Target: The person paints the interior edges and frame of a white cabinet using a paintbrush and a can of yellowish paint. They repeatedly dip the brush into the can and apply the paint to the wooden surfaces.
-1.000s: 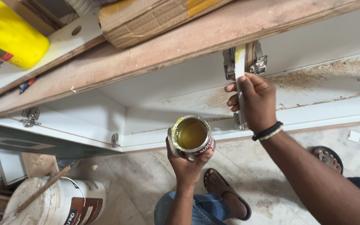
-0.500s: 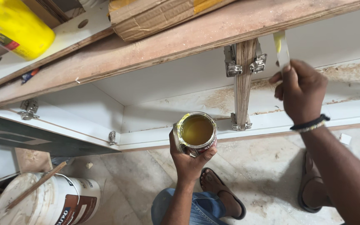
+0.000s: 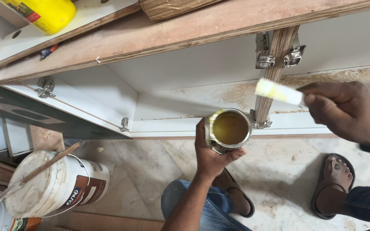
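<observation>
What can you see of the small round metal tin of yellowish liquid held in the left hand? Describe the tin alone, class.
The small round metal tin is open, with no lid, and held roughly upright in front of the white cabinet's lower edge. Its shiny silver wall looks like tinplate; the rim is smeared yellow. Inside sits a murky yellow-brown liquid, filling it well up. The left hand grips it from below and the side, fingers wrapped round the wall. Nothing else touches it.

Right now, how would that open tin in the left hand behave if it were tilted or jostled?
The open tin is lidless and holds yellowish liquid, so it would probably spill. Its smeared rim suggests a sticky or slippery grip. The left hand wraps its side, so it looks light enough.
</observation>
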